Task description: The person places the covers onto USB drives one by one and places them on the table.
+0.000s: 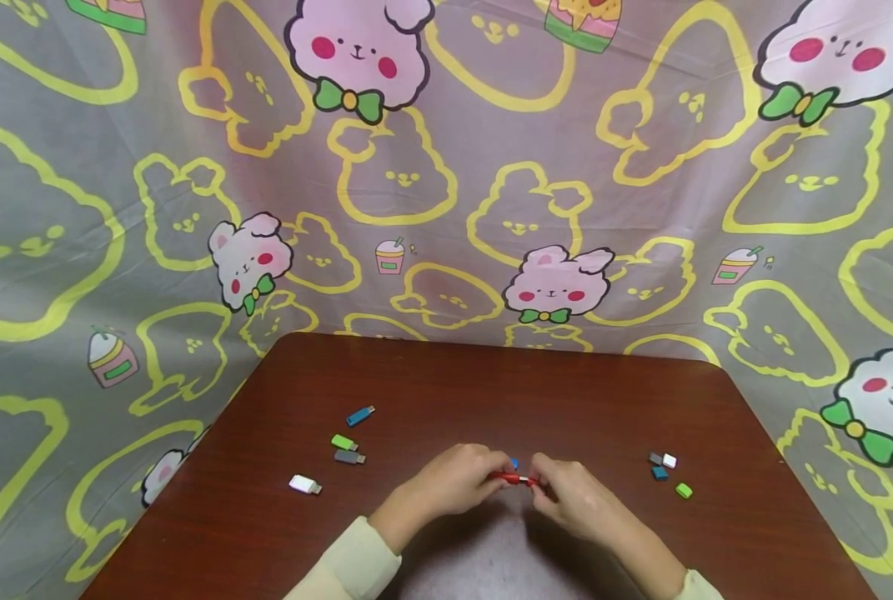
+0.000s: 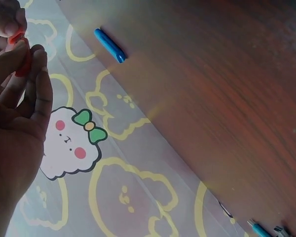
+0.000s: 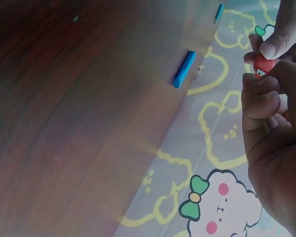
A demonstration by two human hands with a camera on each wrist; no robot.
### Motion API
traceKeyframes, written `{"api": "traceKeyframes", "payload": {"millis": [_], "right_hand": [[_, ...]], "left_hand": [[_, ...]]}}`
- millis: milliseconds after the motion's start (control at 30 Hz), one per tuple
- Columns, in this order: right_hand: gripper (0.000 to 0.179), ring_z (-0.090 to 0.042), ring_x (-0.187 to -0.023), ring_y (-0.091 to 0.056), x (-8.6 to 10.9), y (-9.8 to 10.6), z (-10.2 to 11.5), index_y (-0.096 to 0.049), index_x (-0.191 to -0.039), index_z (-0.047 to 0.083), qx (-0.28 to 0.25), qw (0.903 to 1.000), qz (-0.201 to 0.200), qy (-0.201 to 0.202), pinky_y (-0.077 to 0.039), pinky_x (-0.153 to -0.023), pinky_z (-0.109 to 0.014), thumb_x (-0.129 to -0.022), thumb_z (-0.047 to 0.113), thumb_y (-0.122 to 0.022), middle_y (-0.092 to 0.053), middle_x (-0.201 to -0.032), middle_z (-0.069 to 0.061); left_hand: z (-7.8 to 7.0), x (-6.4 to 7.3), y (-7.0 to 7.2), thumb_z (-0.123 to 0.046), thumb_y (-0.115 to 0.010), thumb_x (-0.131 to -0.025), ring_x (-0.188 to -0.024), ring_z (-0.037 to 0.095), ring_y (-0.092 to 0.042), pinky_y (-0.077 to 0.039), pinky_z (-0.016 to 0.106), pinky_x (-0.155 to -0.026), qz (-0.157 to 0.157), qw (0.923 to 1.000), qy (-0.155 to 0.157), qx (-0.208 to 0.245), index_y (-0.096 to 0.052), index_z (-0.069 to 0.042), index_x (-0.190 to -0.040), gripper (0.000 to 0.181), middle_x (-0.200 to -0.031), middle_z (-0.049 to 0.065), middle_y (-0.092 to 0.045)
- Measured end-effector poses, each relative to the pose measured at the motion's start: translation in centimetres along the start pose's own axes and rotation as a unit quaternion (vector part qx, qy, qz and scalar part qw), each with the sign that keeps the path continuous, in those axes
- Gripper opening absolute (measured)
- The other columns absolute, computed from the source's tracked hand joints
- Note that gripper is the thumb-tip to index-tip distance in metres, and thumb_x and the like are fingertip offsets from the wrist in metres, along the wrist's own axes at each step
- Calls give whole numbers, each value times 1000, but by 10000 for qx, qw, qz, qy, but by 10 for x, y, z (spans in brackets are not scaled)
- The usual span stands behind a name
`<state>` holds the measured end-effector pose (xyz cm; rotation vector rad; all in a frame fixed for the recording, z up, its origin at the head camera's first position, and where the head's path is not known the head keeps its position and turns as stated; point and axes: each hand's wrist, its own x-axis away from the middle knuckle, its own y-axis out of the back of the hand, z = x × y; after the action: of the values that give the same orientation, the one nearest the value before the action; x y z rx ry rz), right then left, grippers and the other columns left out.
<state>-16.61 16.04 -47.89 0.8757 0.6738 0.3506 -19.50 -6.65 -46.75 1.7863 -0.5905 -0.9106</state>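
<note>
Over the near middle of the table, my left hand (image 1: 457, 479) pinches a red USB flash drive (image 1: 504, 477) by its body. Its silver plug (image 1: 524, 480) shows between the two hands. At the plug's right end, my right hand (image 1: 577, 497) pinches a small red cap (image 1: 533, 483), mostly hidden by the fingertips. The right wrist view shows the red piece (image 3: 263, 64) between both hands' fingertips. Just behind the hands lies a blue stick-shaped flash drive (image 2: 110, 45), largely hidden in the head view.
Uncapped flash drives lie at the left: blue (image 1: 359, 416), green (image 1: 344, 442), grey (image 1: 350, 457) and white (image 1: 305, 484). Loose caps sit at the right: grey (image 1: 655, 458), white (image 1: 669, 460), blue (image 1: 659, 473) and green (image 1: 684, 491). A patterned cloth (image 1: 446, 167) hangs behind the brown table (image 1: 491, 383).
</note>
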Motion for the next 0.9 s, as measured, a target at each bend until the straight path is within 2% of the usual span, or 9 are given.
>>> {"api": "traceKeyframes", "payload": {"millis": [233,400,533,733,900], "right_hand": [[25,7,-59,-38,1,-1,-1,-56,-87,15,157,9983,-346,433,-34,-47,-11,-78,-4,-70,-47,-70,17],[27,7,-60,-38,0,0,-1,-55,-88,15,207,9971,-401,611,-33,-47,-9,-78,-5,-70,-47,-70,17],[28,7,-59,-37,-1,0,-2,-53,-87,15,285,9964,-453,655,-33,-48,-9,-77,-5,-71,-44,-70,16],[30,5,-60,-35,-3,0,0,-50,-83,13,616,9918,-664,900,-31,-49,-8,-76,-5,-73,-39,-70,16],[29,4,-60,-35,-2,0,0,-50,-83,12,698,9906,-716,937,-31,-49,-8,-78,-5,-73,-39,-69,15]], "left_hand": [[-1,0,1,-22,-73,-94,-68,-6,-54,-43,10,-63,-52,9997,-7,221,-72,-18,-99,6,-86,-13,-72],[-4,-1,2,-21,-73,-94,-71,-3,-60,-46,12,-66,-167,9996,-95,221,-72,-17,-99,6,-86,-11,-73],[-6,-3,2,-17,-75,-93,-71,-1,-62,-47,12,-66,-301,9994,-148,72,-73,-17,-98,5,-85,-10,-73],[-10,-6,1,-15,-75,-92,-71,5,-67,-51,17,-65,-598,9966,-457,-346,-72,-16,-97,6,-83,-9,-72],[-12,-7,0,-17,-74,-93,-69,6,-67,-51,18,-62,-672,9957,-461,-446,-72,-16,-96,4,-81,-9,-72]]}}
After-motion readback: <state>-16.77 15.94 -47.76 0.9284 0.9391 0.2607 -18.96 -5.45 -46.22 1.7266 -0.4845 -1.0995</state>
